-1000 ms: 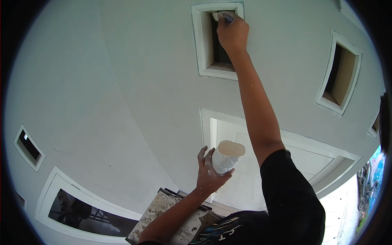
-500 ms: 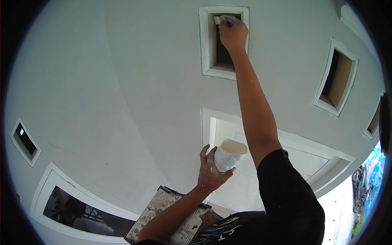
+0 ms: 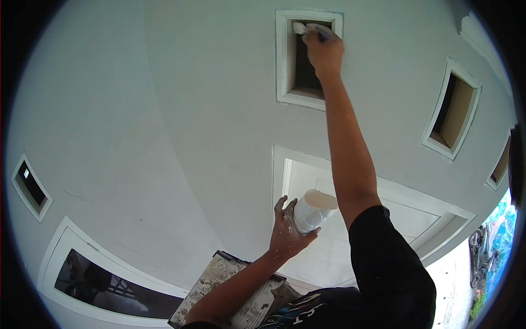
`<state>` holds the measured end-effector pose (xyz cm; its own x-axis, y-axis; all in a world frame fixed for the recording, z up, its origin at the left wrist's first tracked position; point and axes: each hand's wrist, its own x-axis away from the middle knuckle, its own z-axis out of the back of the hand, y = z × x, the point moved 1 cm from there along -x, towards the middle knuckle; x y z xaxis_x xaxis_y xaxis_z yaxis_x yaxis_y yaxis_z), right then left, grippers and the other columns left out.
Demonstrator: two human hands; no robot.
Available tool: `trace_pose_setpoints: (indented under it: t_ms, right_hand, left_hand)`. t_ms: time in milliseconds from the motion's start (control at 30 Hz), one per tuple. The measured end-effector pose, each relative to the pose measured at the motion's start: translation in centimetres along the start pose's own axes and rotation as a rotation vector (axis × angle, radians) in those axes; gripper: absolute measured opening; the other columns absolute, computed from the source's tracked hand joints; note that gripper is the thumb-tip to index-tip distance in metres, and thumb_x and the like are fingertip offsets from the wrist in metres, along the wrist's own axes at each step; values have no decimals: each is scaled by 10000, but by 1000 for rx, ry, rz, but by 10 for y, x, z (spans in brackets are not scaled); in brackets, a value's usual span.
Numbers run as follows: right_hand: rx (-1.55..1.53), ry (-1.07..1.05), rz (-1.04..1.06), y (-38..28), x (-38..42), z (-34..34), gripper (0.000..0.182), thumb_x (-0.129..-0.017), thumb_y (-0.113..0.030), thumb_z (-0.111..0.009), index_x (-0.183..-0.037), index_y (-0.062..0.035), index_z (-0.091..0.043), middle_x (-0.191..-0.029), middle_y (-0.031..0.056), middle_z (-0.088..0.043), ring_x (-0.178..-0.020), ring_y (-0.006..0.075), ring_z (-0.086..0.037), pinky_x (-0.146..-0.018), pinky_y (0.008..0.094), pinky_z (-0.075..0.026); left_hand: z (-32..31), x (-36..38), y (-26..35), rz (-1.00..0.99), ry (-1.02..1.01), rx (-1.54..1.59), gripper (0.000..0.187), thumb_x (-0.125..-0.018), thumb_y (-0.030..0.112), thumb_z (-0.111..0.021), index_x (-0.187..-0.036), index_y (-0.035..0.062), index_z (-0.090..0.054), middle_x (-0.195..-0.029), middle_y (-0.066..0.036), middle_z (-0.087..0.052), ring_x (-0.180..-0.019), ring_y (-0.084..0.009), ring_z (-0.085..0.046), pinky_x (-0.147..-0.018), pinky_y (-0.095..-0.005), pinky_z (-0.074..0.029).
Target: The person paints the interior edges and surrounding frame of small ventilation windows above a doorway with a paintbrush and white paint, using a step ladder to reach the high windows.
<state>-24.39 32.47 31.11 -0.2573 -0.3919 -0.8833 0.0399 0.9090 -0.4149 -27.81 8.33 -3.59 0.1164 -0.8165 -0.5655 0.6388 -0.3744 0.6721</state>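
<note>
My right hand (image 3: 325, 52) is raised high and closed around a paintbrush (image 3: 299, 28), its pale bristles against the upper inner side of a small white-framed wall opening (image 3: 282, 66). Lower down, my left hand (image 3: 289, 233) grips a white plastic paint container (image 3: 312, 215) from below and the side, fingers spread around it. Cream-coloured paint shows at the tilted container's top. Paint spots dot the left hand and wrist. Behind the container is a white door (image 3: 329, 257) in a white frame.
Under my left arm is a paint-stained platform (image 3: 211, 279). More framed openings (image 3: 452, 108) line the grey wall (image 3: 219, 82) on the right, one (image 3: 33, 187) on the left. A dark-glazed window (image 3: 109, 285) sits lower left; a bicycle (image 3: 482, 255) stands outside at right.
The view has shifted slightly, so the opening and both hands appear a little further right. The brush stays at the opening's upper inner side, and both hands keep their holds.
</note>
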Motion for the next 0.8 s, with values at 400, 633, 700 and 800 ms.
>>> trace_pose_setpoints:
  t_ms: [400, 633, 700, 800]
  right_hand:
    - [43, 10, 108, -10, 6, 3, 212, -916, -166, -711, -994, 29, -743, -819, 179, -752, -736, 284, -744, -742, 370, -575]
    - [260, -15, 275, -30, 4, 19, 232, -915, -169, -704, -1004, 42, -734, -815, 197, -744, -771, 326, -745, -736, 372, -576]
    - [344, 9, 284, -16, 1, -3, 234, -928, -180, -709, -1000, 41, -737, -824, 156, -747, -778, 249, -742, -708, 347, -579]
    - [240, 4, 206, 5, -7, -6, 254, -939, -206, -712, -1002, 39, -739, -837, 132, -754, -774, 175, -740, -688, 330, -580]
  left_hand:
    - [0, 2, 4, 47, -32, 46, 1017, -683, 292, -911, -1423, -107, -339, -1463, -250, -238, -1324, -445, -445, -1079, -514, -484]
    - [-2, -1, 2, 61, -48, 53, 1021, -685, 306, -906, -1427, -106, -338, -1464, -249, -239, -1343, -442, -428, -1090, -511, -480]
    - [-1, 2, 2, 58, -48, 38, 1021, -687, 310, -904, -1428, -106, -337, -1465, -247, -238, -1344, -442, -426, -1090, -510, -479]
    - [-1, 2, 3, 65, -53, 42, 1024, -686, 312, -904, -1430, -106, -337, -1465, -246, -239, -1351, -443, -418, -1090, -507, -479]
